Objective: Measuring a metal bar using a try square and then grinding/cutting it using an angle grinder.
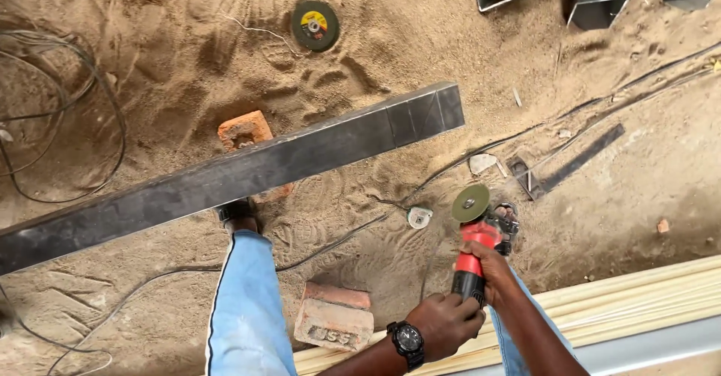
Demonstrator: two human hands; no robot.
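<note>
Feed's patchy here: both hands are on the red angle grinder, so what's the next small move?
Probably swing the red angle grinder, gripped by the left hand and right hand, left toward the long dark steel box tube; its green disc sits well clear of the tube.

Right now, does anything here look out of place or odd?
Yes. A spare cutting disc lies loose in the sand, far from the grinder that both hands hold. The long steel tube rests tilted across a brick, and cables trail underfoot.

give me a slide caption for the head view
Both hands grip a red angle grinder above sandy ground, beside a long dark steel tube resting on a brick.
</note>
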